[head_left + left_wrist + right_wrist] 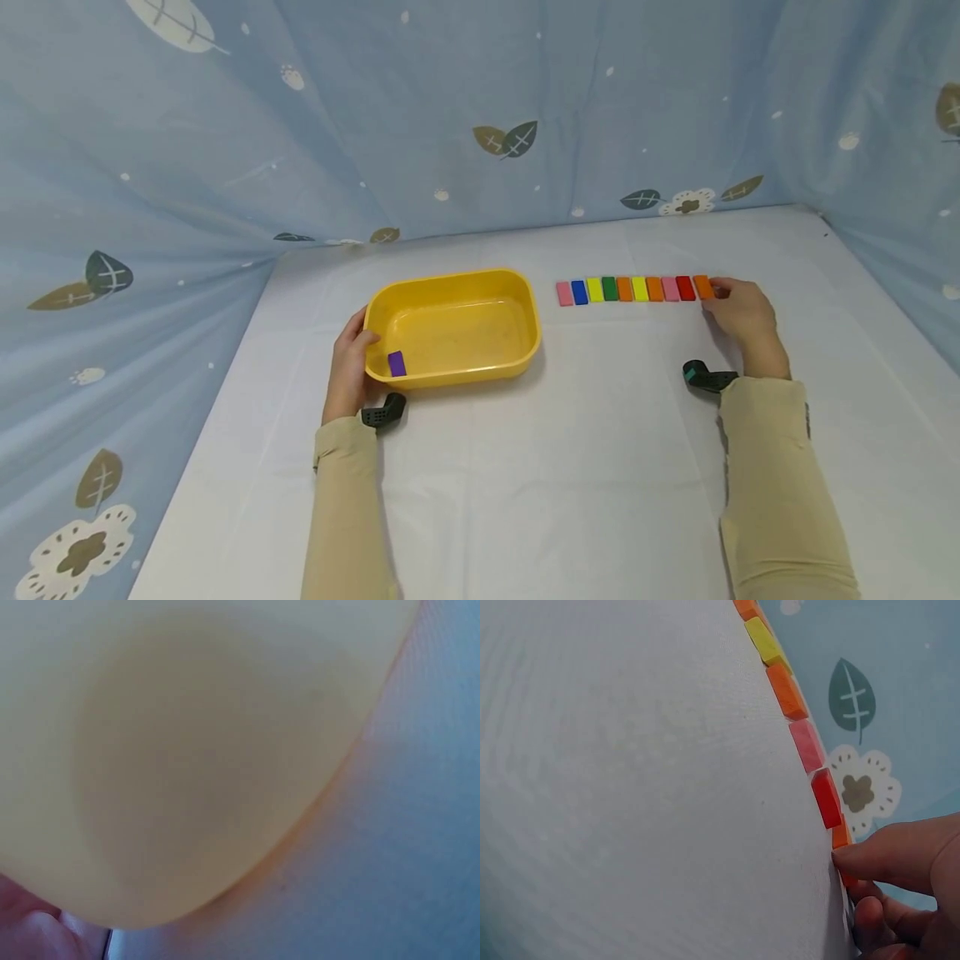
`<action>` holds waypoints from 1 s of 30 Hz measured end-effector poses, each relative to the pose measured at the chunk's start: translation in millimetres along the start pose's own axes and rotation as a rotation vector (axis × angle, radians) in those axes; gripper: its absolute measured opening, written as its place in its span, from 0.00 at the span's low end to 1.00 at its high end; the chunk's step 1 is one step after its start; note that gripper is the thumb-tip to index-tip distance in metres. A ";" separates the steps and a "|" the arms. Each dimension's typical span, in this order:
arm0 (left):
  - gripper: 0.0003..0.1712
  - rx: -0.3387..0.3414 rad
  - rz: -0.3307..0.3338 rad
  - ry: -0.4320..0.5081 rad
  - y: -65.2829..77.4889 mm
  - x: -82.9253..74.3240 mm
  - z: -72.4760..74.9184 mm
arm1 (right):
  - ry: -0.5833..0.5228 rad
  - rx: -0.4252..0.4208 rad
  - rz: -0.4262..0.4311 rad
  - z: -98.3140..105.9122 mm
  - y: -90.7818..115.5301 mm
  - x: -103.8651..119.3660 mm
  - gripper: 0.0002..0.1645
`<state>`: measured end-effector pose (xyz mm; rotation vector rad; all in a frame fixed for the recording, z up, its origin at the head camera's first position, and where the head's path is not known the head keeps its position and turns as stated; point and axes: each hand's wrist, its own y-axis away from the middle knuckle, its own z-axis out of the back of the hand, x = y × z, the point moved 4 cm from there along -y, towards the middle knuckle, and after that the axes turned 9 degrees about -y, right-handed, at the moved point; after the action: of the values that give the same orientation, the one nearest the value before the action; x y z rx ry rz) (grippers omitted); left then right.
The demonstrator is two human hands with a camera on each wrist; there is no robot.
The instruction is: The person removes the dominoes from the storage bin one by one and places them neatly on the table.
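Observation:
My left hand grips the left end of a yellow plastic basin, thumb over the rim. Inside, at the near left corner, lies one purple block. The basin's blurred outer wall fills most of the left wrist view. To the right, my right hand pinches an orange block at the right end of a row of small coloured blocks. Its thumb covers part of that orange block in the right wrist view. Beside it stands a red block, then a pink one.
The row runs on leftward through orange, yellow and green to a blue block and a pink block near the basin. A white cloth covers the table. Behind hangs a blue curtain with leaf prints.

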<state>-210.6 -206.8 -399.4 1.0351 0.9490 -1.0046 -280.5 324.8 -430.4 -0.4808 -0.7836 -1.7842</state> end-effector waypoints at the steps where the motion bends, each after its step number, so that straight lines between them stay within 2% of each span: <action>1: 0.31 0.000 -0.001 -0.002 -0.1 0.2 0.2 | 0.003 0.000 -0.004 -0.1 0.0 0.2 0.33; 8: 0.30 0.002 -0.003 0.011 -2.2 3.6 -0.1 | 0.024 0.007 -0.010 -0.3 1.2 1.7 0.34; 18: 0.29 -0.014 -0.020 0.042 -14.3 19.2 4.6 | 0.007 0.006 0.018 0.7 0.7 2.5 0.33; 24: 0.30 0.010 -0.023 0.038 -3.6 5.2 1.8 | -0.013 0.004 0.006 2.5 1.5 0.7 0.33; 30: 0.30 0.017 -0.034 0.015 -0.8 1.9 0.4 | -0.094 -0.064 -0.013 9.6 4.9 -4.3 0.31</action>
<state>-210.8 -207.7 -401.2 1.0444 0.9751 -1.0359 -274.9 333.5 -425.2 -0.6062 -0.7979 -1.8137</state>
